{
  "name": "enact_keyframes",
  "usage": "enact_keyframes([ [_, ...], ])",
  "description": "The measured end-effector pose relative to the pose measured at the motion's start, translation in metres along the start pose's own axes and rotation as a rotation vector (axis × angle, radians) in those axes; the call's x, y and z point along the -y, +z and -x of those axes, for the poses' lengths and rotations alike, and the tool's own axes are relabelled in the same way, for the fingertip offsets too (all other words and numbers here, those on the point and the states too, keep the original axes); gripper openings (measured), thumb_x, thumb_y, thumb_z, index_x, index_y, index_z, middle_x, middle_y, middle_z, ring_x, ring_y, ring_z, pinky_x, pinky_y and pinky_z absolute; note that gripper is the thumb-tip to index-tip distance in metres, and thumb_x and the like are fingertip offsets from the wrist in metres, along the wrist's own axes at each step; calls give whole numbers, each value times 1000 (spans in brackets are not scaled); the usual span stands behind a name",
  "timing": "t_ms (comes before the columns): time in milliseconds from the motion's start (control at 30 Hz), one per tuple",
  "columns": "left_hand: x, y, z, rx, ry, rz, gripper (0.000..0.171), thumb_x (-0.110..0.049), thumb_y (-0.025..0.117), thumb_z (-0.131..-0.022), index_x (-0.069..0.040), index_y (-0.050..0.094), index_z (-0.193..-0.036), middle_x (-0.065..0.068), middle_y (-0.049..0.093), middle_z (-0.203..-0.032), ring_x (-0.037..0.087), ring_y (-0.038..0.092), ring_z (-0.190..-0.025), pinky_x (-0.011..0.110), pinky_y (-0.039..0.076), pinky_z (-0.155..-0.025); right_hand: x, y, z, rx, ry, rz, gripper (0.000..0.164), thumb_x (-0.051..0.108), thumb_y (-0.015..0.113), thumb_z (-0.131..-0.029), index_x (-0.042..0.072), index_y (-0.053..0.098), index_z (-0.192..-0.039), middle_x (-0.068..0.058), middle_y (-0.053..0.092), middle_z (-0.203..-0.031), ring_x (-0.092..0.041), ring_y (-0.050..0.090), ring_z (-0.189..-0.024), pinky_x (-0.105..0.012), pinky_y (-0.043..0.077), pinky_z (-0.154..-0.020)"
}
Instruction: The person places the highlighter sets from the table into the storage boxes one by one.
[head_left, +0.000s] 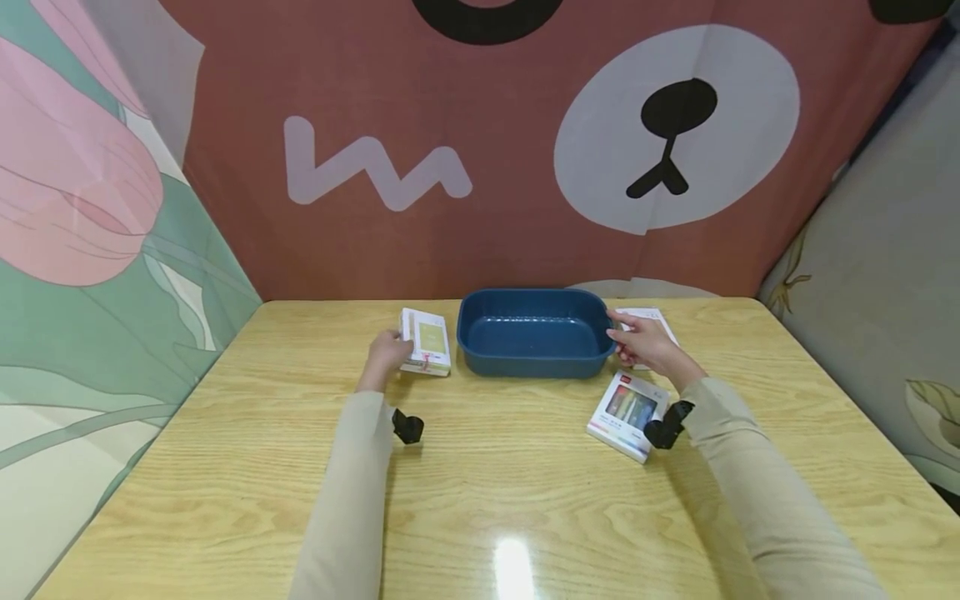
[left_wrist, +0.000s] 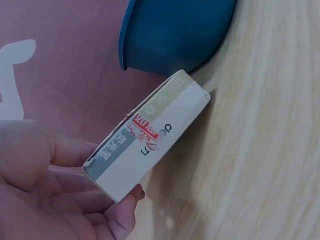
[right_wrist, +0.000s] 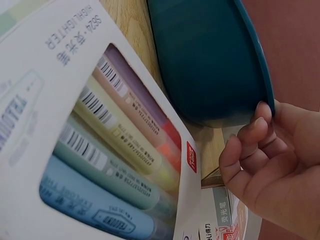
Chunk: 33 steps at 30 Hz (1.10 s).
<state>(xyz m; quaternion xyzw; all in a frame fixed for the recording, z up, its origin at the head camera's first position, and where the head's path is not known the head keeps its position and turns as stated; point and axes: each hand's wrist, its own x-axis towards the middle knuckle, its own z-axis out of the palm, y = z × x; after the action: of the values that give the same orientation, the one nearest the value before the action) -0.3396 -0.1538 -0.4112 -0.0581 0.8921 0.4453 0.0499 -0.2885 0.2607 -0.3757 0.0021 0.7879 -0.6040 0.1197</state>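
My left hand (head_left: 386,353) grips a white highlighter box (head_left: 426,343) on the left, thumb on one face and fingers on the other. In the left wrist view the narrow printed end of that box shows beside the curled fingers (left_wrist: 117,215). A dark blue plastic basin (head_left: 536,367) stands just to its right. My right hand (head_left: 651,345) pinches the basin's right rim, its other fingers curled, seen in the right wrist view. Below the right wrist lies a windowed highlighter box (head_left: 628,415); coloured barrels (right_wrist: 117,150) show through its window. Another white box (head_left: 651,317) is partly hidden behind the right hand.
The wooden table (head_left: 480,483) runs up to a reddish cloth backdrop (head_left: 487,242) with a bear face. Patterned cloths hang at the left and right sides. The basin stands near the table's back edge, between the boxes.
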Motion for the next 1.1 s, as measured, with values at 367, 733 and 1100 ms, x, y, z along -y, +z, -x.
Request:
enact_keyframes([
  [367, -31, -12, 46, -6, -147, 339, 15, -3, 43, -87, -1, 45, -72, 7, 43, -66, 15, 40, -53, 35, 43, -59, 1, 1, -1, -17, 26, 8, 53, 11, 44, -95, 7, 22, -142, -2, 48, -59, -11, 45, -50, -25, 41, -49],
  [733, -35, -10, 46, -35, -141, 372, 28, -8, 51, -88, 10, 53, -110, 11, 50, -84, 16, 47, -67, 34, 45, -62, 4, 2, 1, -37, 42, 29, 53, 10, 44, -95, 8, 21, -143, -4, 49, -60, -11, 45, -50, -26, 43, -50],
  [1100, -49, -18, 53, -113, -106, 337, 33, -9, 52, -87, 10, 53, -115, 18, 53, -102, 20, 52, -79, 28, 44, -60, 3, 2, 0, -63, 38, 55, 52, 11, 46, -94, 9, 24, -142, -5, 49, -60, -12, 46, -50, -26, 44, -50],
])
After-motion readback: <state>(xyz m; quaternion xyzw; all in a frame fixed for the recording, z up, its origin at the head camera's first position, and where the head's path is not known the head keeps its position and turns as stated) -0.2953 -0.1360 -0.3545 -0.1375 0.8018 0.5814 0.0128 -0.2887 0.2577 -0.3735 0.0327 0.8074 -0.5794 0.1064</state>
